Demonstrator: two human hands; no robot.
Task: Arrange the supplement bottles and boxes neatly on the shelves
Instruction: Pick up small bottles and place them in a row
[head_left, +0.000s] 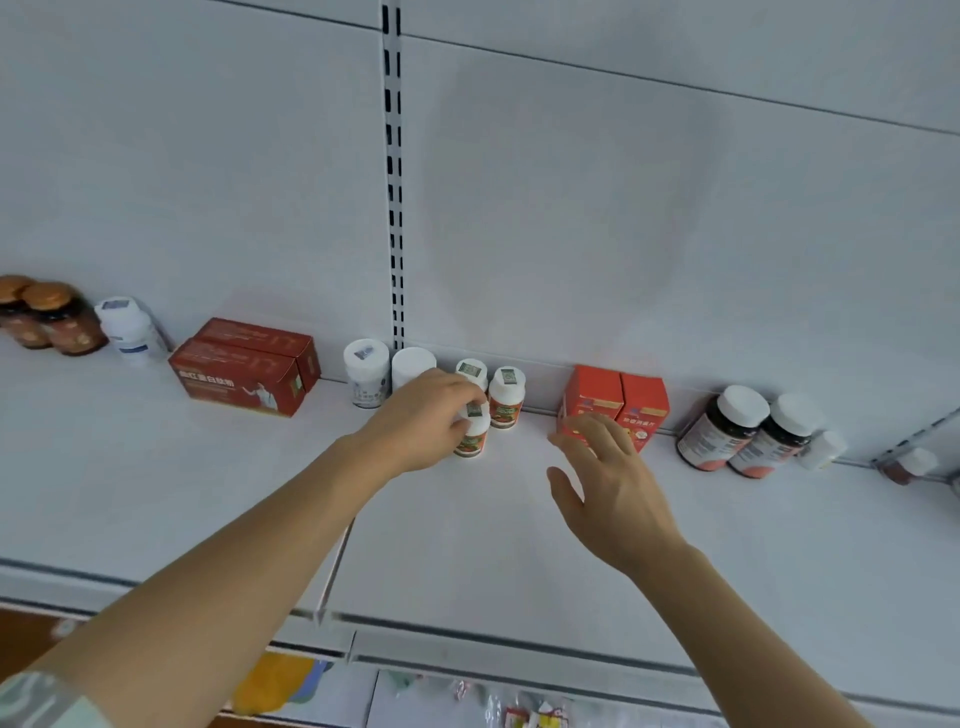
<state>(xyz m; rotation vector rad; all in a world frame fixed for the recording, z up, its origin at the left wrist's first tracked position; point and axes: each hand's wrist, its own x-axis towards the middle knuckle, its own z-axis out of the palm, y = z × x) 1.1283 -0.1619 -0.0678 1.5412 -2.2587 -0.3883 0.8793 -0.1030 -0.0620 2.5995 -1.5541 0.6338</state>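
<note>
My left hand (422, 415) grips a small white bottle with an orange label (471, 435) that stands on the white shelf (467, 545). Two more small orange-label bottles (505, 397) stand just behind it by the back panel. My right hand (608, 478) hovers open with spread fingers, in front of two orange-red boxes (615, 400); whether the fingertips touch the left box I cannot tell. Two white bottles (366, 371) stand left of my left hand.
Two dark red boxes (244, 371) lie further left, then a white bottle (132, 330) and two brown bottles (49, 317). Two dark bottles with white caps (748, 434) stand at the right. A slotted upright (395, 171) splits the back panel. Packets hang below the shelf edge.
</note>
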